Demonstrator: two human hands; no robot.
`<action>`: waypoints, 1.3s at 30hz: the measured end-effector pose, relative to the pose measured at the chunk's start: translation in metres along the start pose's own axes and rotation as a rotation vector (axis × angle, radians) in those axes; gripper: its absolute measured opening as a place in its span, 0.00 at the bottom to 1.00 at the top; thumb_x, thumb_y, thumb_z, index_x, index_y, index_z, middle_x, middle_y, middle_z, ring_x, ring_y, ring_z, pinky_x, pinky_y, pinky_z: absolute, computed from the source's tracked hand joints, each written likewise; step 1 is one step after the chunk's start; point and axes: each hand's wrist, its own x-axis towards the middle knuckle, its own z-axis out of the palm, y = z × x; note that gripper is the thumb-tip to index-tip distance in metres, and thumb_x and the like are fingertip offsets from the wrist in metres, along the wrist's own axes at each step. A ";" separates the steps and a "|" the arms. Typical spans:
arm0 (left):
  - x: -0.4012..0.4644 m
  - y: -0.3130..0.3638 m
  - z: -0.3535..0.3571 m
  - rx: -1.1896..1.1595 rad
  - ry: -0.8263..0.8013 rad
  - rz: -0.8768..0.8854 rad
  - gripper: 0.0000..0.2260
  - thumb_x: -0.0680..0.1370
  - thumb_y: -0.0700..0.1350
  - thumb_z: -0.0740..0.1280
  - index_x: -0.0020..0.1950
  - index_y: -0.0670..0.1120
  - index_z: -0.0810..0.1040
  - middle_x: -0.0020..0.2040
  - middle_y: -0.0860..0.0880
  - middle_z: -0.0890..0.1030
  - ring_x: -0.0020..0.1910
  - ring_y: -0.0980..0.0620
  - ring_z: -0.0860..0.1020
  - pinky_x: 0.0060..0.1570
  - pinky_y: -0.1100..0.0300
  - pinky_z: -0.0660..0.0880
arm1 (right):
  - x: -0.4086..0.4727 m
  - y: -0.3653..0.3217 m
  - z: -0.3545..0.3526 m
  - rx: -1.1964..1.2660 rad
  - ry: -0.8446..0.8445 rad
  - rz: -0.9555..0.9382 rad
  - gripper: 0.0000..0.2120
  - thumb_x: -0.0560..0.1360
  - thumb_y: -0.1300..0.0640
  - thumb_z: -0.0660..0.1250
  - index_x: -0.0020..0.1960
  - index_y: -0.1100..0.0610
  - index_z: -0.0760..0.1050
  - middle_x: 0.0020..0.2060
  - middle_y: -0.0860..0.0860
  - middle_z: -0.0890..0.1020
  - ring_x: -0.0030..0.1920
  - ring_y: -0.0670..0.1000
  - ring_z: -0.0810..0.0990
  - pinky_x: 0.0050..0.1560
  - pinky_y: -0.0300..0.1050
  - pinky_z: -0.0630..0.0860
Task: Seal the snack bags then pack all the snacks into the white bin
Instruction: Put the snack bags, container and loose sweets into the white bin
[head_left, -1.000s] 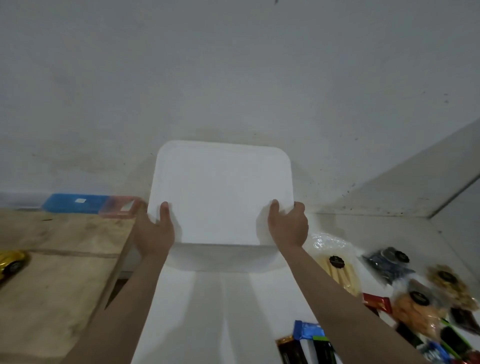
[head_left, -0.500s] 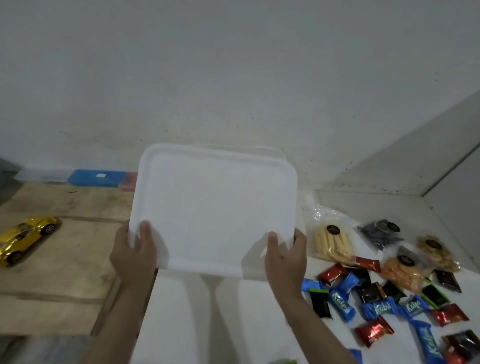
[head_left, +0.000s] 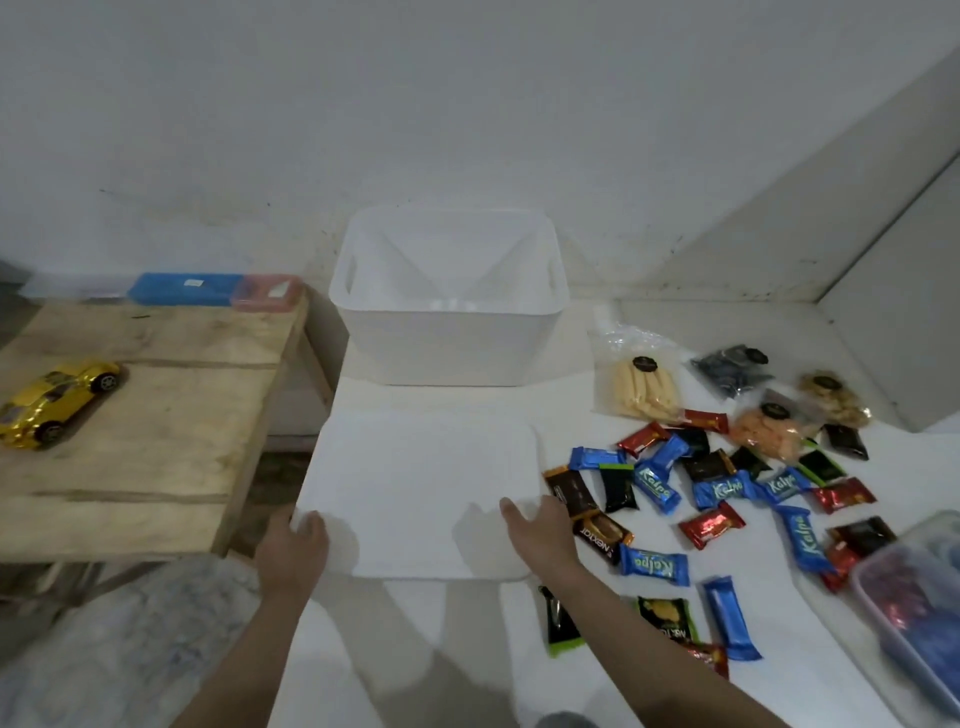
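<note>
The white bin (head_left: 450, 332) stands open at the back of the white desk (head_left: 467, 649), against the wall, with its flat lid (head_left: 421, 488) lying just in front, the lid's left edge at the desk's left edge. The left hand (head_left: 292, 552) and right hand (head_left: 540, 525) each grip a near corner of the lid, fingers curled over its rim. Wrapped snacks (head_left: 717, 493) and clear snack bags (head_left: 644, 387) crowd the desk right of the lid.

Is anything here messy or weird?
The wrapped snacks lie scattered loose over the white table right of the lid. A yellow toy car sits on the wooden table, unrelated to snacks.
</note>
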 end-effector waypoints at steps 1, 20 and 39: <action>0.002 0.003 0.004 0.035 0.007 0.029 0.14 0.77 0.42 0.65 0.58 0.34 0.74 0.54 0.33 0.78 0.54 0.31 0.76 0.53 0.45 0.72 | 0.001 -0.003 -0.007 -0.013 0.001 -0.023 0.24 0.73 0.42 0.66 0.55 0.62 0.72 0.54 0.52 0.73 0.52 0.51 0.74 0.52 0.43 0.71; -0.126 0.279 0.203 -0.080 -0.314 0.412 0.24 0.77 0.50 0.65 0.69 0.42 0.68 0.68 0.41 0.70 0.67 0.44 0.69 0.62 0.54 0.67 | 0.115 0.011 -0.277 0.108 0.342 -0.059 0.18 0.77 0.54 0.63 0.64 0.61 0.71 0.51 0.54 0.77 0.46 0.50 0.74 0.46 0.43 0.69; -0.149 0.360 0.373 0.397 -0.218 0.162 0.42 0.69 0.57 0.70 0.74 0.44 0.52 0.73 0.38 0.56 0.72 0.37 0.57 0.68 0.36 0.55 | 0.305 0.006 -0.351 0.376 0.340 0.330 0.25 0.72 0.56 0.71 0.63 0.69 0.72 0.58 0.59 0.79 0.56 0.58 0.79 0.49 0.42 0.76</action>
